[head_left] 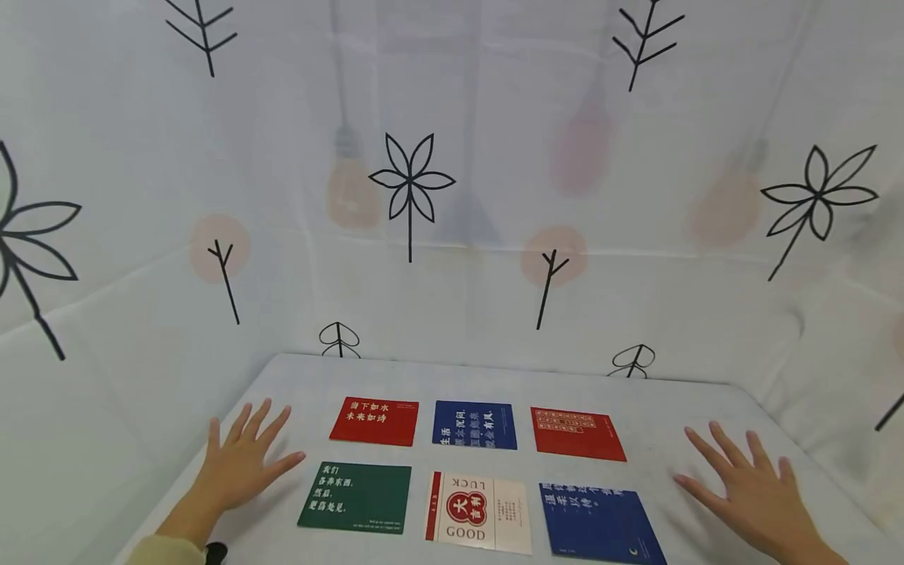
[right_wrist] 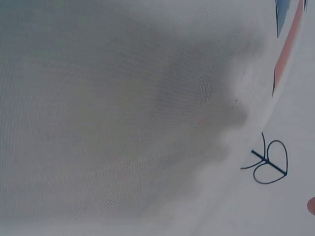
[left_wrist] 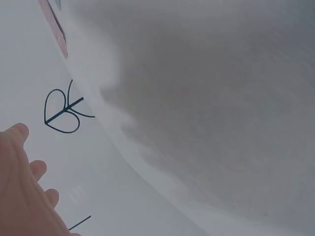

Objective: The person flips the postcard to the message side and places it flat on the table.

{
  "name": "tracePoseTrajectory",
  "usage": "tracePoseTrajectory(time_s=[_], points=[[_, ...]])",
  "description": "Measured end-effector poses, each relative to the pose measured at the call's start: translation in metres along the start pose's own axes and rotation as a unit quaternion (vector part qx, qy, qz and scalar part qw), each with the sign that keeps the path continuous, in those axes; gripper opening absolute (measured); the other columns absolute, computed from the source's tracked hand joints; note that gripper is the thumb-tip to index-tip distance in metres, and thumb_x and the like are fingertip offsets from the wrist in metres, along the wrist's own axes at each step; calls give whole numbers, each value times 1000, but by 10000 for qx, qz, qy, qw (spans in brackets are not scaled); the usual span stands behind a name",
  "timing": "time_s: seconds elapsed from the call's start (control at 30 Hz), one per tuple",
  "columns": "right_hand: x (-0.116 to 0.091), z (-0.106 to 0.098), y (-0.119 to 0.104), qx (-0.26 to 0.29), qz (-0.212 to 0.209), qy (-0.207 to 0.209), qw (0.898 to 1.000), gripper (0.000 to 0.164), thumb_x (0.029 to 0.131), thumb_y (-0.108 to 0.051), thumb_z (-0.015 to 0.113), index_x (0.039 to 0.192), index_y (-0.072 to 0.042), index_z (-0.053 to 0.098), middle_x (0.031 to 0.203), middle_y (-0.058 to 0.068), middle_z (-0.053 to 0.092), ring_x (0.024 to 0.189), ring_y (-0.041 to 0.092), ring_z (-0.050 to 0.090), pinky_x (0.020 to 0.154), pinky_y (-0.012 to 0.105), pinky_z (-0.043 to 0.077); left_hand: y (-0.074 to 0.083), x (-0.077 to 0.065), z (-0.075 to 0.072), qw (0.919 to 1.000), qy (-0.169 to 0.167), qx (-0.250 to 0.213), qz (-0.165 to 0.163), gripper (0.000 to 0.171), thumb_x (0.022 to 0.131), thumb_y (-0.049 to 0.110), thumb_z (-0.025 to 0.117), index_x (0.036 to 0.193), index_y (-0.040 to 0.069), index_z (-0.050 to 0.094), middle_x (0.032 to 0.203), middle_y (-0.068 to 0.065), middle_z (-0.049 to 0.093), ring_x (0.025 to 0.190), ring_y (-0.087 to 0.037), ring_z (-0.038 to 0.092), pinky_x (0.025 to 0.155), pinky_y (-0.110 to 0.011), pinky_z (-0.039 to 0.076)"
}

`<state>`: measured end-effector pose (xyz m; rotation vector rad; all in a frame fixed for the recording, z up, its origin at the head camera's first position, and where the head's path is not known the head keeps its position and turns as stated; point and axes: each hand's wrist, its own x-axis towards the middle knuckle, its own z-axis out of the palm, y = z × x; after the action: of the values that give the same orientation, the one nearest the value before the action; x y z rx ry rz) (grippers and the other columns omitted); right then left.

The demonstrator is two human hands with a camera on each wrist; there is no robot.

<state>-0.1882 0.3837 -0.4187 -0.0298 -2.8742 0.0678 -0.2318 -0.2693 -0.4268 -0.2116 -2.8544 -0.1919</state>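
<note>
Six cards lie face up on the white table in two rows. The back row holds a red card (head_left: 374, 428), a blue card (head_left: 475, 431) and another red card (head_left: 579, 439). In front are a green card (head_left: 356, 502), a cream card with a red emblem (head_left: 504, 502) and a larger-looking blue card (head_left: 600, 522). My left hand (head_left: 240, 467), fingers spread, hovers left of the green card and holds nothing. To the right of the blue cards my right hand (head_left: 756, 490) is spread too, with nothing in it. Only a fingertip (right_wrist: 311, 206) shows in the right wrist view.
A white cloth (head_left: 473, 306) printed with flowers, twigs and light bulbs hangs behind the table and along both sides. The table's back edge (head_left: 494, 369) meets it. A pale sleeve (head_left: 165, 552) covers my left forearm.
</note>
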Motion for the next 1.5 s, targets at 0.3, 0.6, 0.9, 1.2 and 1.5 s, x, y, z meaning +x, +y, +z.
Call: tracePoseTrajectory(time_s=[0.3,0.6,0.9,1.2,1.5], points=[[-2,3,-4,171,-305,447,9984,88,81,-61,56,148,-14,23,141,30,27,128,58,2,96,68,-12,15,11,2,9997,81,-141,169,83,80,63,56,142,12,36,146,-24,24,133,-45,11,98,-56,-23],[0,8,-10,328,-521,803,9949,89,76,-55,66,145,-12,30,138,29,33,128,56,11,99,69,-2,32,21,4,9986,200,-307,391,83,80,64,54,143,13,36,146,-23,26,134,-44,13,102,-59,-15],[4,9,-21,505,-646,908,9925,87,73,-51,71,141,-9,36,135,29,36,129,52,15,100,69,4,55,32,6,9976,281,-336,540,87,77,62,60,143,12,36,147,-20,28,134,-42,16,103,-65,1],[12,9,-32,632,-609,829,9927,85,73,-51,71,138,-6,40,134,31,37,128,52,18,97,71,10,72,39,14,9951,355,-560,739,88,72,57,67,143,12,37,144,-19,34,132,-39,24,104,-64,8],[17,10,-36,707,-719,838,9914,84,73,-52,71,139,-9,41,134,30,39,124,52,25,92,72,20,98,49,18,9921,422,-712,943,89,72,60,66,142,13,38,143,-16,37,132,-37,26,104,-62,13]])
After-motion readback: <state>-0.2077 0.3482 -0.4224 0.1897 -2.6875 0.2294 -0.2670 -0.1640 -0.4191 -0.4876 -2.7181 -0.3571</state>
